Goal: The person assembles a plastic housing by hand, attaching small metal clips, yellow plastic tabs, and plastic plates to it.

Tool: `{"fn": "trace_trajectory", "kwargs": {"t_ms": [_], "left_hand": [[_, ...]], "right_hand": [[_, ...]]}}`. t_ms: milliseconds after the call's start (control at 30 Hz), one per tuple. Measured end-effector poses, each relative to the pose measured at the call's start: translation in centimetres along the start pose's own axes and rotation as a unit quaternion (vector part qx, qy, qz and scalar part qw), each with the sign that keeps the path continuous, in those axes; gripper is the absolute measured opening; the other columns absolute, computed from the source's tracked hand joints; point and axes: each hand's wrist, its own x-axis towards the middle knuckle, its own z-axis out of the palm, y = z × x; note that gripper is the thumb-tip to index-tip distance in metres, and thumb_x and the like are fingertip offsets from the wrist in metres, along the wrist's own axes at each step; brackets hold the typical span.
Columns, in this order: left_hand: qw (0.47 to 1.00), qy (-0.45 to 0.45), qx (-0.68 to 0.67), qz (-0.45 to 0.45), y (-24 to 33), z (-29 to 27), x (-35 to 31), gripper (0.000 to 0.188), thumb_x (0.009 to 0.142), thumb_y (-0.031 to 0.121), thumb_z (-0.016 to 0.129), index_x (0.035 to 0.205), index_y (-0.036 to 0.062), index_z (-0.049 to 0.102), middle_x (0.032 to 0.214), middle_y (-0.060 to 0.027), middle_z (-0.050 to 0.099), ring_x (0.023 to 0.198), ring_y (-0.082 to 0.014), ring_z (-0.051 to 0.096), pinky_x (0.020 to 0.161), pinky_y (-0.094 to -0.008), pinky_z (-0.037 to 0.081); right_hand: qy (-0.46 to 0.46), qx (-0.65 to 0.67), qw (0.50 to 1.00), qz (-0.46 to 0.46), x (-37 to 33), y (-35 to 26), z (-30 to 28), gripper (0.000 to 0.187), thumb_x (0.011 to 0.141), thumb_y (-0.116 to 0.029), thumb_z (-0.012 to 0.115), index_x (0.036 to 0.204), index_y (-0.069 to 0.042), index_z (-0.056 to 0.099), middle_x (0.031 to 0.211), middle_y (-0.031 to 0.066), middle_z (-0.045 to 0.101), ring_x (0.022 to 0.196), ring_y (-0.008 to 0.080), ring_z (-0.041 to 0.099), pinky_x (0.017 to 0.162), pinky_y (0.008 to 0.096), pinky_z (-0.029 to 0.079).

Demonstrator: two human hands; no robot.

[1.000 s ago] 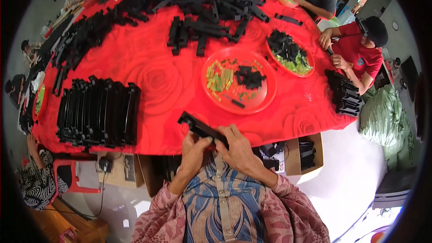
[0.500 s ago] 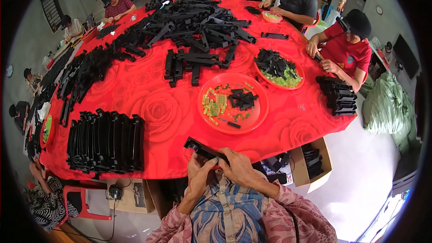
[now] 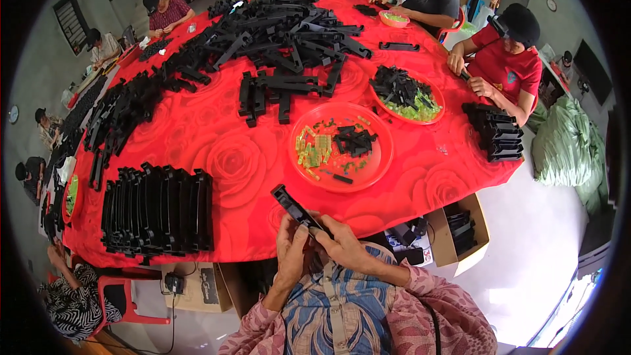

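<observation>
Between both hands, just over the table's near edge, I hold a long black plastic bracket (image 3: 292,204), tilted with its far end up to the left. My left hand (image 3: 291,250) is closed round its lower part, thumb on top. Fingers of my right hand (image 3: 342,243) press at its near end; whether they also pinch a small piece is hidden. Beyond them lies a round red plate (image 3: 381,161) with yellow-green clear pieces (image 3: 315,151) and small black strips (image 3: 355,141). Left of my hands, similar black brackets (image 3: 158,210) stand packed in a neat row.
A large heap of black brackets (image 3: 282,33) covers the far middle of the red tablecloth (image 3: 236,158). A second red plate (image 3: 439,115) sits farther right. A co-worker in red (image 3: 506,66) works beside another bracket stack (image 3: 494,133). Below the table edge is an open cardboard box (image 3: 473,250).
The bracket in my hands has turned steeper, its far end swinging up and away. My right hand has shifted slightly right and down along with it.
</observation>
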Motion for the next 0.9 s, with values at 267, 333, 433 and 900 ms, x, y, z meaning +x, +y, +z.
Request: {"fn": "trace_trajectory", "kwargs": {"t_ms": [267, 333, 433, 900], "left_hand": [[0.988, 0.103, -0.113, -0.013, -0.6, -1.7, 1.7, 0.023, 0.101, 0.023, 0.053, 0.115, 0.0043, 0.053, 0.094, -0.0052, 0.062, 0.081, -0.0142, 0.062, 0.075, -0.0291, 0.053], [0.991, 0.084, -0.099, -0.039, -0.3, -2.5, 2.1, 0.021, 0.101, 0.023, 0.053, 0.112, 0.0055, 0.055, 0.092, -0.0055, 0.063, 0.082, -0.0146, 0.063, 0.072, -0.0286, 0.053], [0.996, 0.038, -0.062, -0.056, -0.8, -2.2, 2.1, 0.023, 0.103, 0.023, 0.051, 0.117, 0.0053, 0.055, 0.098, -0.0029, 0.063, 0.085, -0.0121, 0.062, 0.072, -0.0250, 0.052], [0.997, 0.035, -0.057, -0.047, -1.7, -2.1, 1.5, 0.034, 0.106, 0.029, 0.039, 0.124, 0.0047, 0.056, 0.106, -0.0033, 0.063, 0.092, -0.0118, 0.061, 0.080, -0.0274, 0.050]], "right_hand": [[0.101, -0.203, 0.960, -0.164, -0.4, -0.8, 0.2, 0.030, 0.088, -0.001, 0.063, 0.116, 0.004, 0.057, 0.091, 0.0178, 0.062, 0.086, 0.0312, 0.063, 0.073, 0.0360, 0.051], [0.147, -0.229, 0.938, -0.215, 0.0, -1.3, 0.0, 0.033, 0.084, 0.001, 0.066, 0.115, 0.003, 0.058, 0.090, 0.0161, 0.064, 0.082, 0.0309, 0.063, 0.071, 0.0337, 0.051], [0.125, -0.225, 0.922, -0.288, 1.2, -2.2, -0.2, 0.036, 0.079, 0.005, 0.069, 0.114, 0.001, 0.060, 0.088, 0.0137, 0.064, 0.080, 0.0278, 0.063, 0.067, 0.0347, 0.051], [0.092, -0.382, 0.877, -0.276, 2.3, -1.5, 1.5, 0.047, 0.082, -0.001, 0.065, 0.127, 0.004, 0.051, 0.092, 0.0137, 0.067, 0.079, 0.0295, 0.059, 0.058, 0.0393, 0.050]]}}
